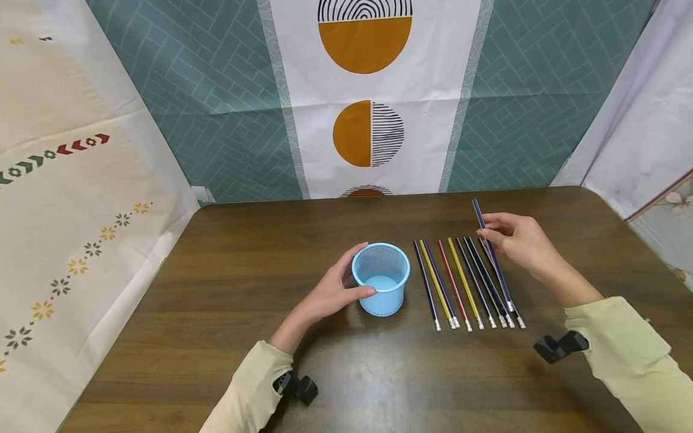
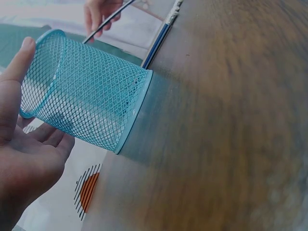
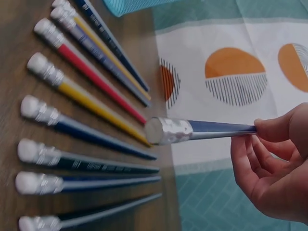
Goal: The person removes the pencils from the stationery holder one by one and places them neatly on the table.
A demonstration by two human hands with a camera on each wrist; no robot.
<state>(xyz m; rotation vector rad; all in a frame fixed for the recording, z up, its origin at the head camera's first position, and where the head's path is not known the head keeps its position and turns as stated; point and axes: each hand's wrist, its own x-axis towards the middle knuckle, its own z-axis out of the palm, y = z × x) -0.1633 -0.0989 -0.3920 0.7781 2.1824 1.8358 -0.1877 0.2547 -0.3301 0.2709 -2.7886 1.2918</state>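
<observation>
My left hand (image 1: 331, 293) holds a light-blue mesh pencil cup (image 1: 383, 302) from its left side, thumb at the near rim and fingers around the far side. The cup stands upright on the table, and its inside shows no contents. With thumb and fingertips my right hand (image 1: 518, 242) pinches a blue pencil (image 3: 219, 128) near its far end. That pencil is raised over the right end of a row of pencils, its white eraser (image 3: 155, 130) pointing toward me. In the row lie a red pencil (image 1: 454, 285), a yellow pencil (image 1: 464, 282) and several dark ones, erasers on the near side.
The brown wooden table (image 1: 243, 258) has its back edge close to a hanging teal and white cloth (image 1: 227, 120). A pale patterned cloth (image 1: 70, 210) hangs at the left, and a white one (image 1: 644, 102) at the right. Dark wrist mounts (image 1: 560, 347) sit at both sleeves.
</observation>
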